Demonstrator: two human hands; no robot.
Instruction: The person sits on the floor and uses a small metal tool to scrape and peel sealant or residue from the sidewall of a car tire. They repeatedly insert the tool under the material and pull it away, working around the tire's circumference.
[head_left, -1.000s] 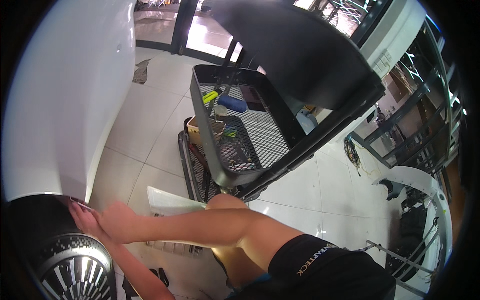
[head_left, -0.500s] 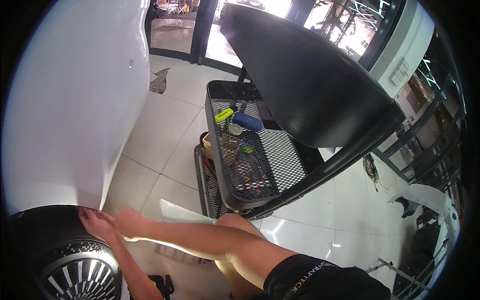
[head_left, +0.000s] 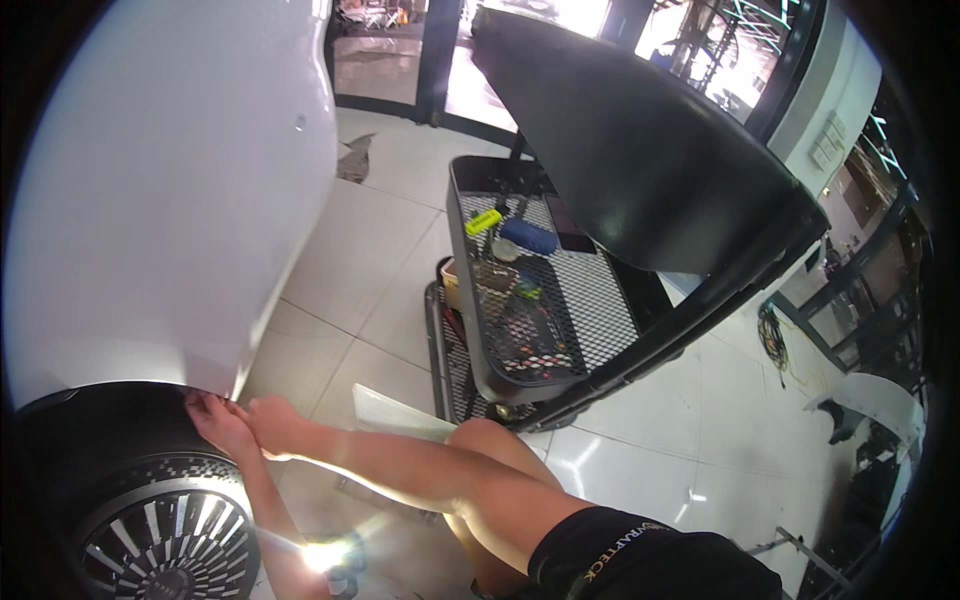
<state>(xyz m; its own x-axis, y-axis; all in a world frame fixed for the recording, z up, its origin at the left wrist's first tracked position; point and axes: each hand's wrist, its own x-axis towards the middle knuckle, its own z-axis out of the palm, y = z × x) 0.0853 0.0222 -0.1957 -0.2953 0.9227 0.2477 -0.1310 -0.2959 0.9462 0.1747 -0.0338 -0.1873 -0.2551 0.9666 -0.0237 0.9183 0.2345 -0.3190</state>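
Both of my hands are at the lower corner of a white car body panel (head_left: 190, 200), where it meets the front of the wheel arch above a black tyre (head_left: 110, 430). The fingertips of my left hand (head_left: 222, 425) are bent and pressed together at the panel's bottom edge. Close against it, my right hand (head_left: 275, 424) is curled with its fingers closed, touching or nearly touching the left. Whatever lies between the fingers is too small or hidden to make out. Below the hands is a wheel with a silver-spoked cover (head_left: 170, 545).
A black mesh cart (head_left: 490, 350) carries a yellow tool (head_left: 484, 222), a blue roll (head_left: 529, 237) and a large black panel (head_left: 650, 150). A bright lamp (head_left: 325, 555) shines low beside my left forearm. Cables (head_left: 772, 340) and a white bumper-like part (head_left: 875, 400) lie at right.
The view has shifted, so the scene sits farther right and slightly higher. Both hands stay at the panel's corner, and the lamp by my left forearm now glares into view.
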